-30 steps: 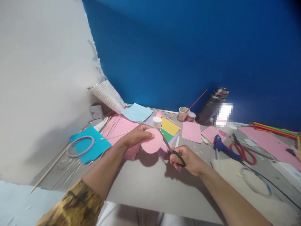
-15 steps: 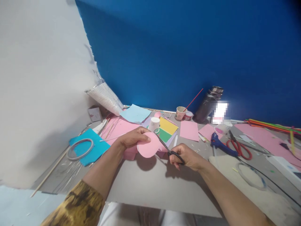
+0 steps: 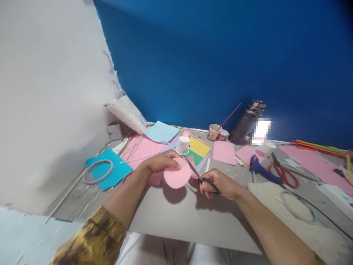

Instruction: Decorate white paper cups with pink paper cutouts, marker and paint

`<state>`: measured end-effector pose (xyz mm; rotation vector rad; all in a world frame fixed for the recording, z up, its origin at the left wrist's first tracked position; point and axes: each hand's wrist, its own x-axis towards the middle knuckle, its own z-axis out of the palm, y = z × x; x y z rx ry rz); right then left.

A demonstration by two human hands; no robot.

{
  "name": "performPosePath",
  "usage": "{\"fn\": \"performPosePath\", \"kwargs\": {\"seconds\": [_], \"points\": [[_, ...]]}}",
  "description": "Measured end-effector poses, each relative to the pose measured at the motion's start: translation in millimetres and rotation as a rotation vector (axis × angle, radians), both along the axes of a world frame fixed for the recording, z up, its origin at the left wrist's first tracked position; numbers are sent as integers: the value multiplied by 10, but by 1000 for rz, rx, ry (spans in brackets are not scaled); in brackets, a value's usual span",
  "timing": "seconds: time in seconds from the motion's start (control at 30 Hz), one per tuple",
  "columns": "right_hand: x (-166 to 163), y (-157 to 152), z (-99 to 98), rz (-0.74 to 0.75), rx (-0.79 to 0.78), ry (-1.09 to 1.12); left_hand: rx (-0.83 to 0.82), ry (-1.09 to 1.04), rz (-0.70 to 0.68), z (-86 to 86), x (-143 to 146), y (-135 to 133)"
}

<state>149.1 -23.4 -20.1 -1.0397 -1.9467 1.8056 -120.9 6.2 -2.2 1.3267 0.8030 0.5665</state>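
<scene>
Between thumb and fingers, my left hand (image 3: 164,162) pinches a round pink paper disc (image 3: 177,177) above the table. My right hand (image 3: 216,184) is closed around the handles of black-handled scissors (image 3: 196,172). The scissor blades lie along the disc's right edge, slightly apart, and a pink strip hangs beside them. Just behind the disc stands a white paper cup (image 3: 182,145), upside down, on yellow and green paper (image 3: 200,146). The disc casts a shadow on the tabletop under it.
To the left lie blue paper (image 3: 121,170) and a grey ring (image 3: 92,180). Stacked cups (image 3: 128,114) lean on the wall. A dark flask (image 3: 245,123) stands behind; a blue glue gun (image 3: 263,169) and red-handled pliers (image 3: 286,176) lie right, its black cord trailing forward.
The whole view has shifted a little, so everything appears slightly farther right. Both hands keep their hold, and the disc looks slightly turned against the scissors.
</scene>
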Motion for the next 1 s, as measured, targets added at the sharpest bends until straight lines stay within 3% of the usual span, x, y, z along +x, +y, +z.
{"fn": "performPosePath", "kwargs": {"seconds": [1.0], "points": [[-13, -40, 71, 41, 38, -49, 9, 42, -86, 5, -30, -27]]}}
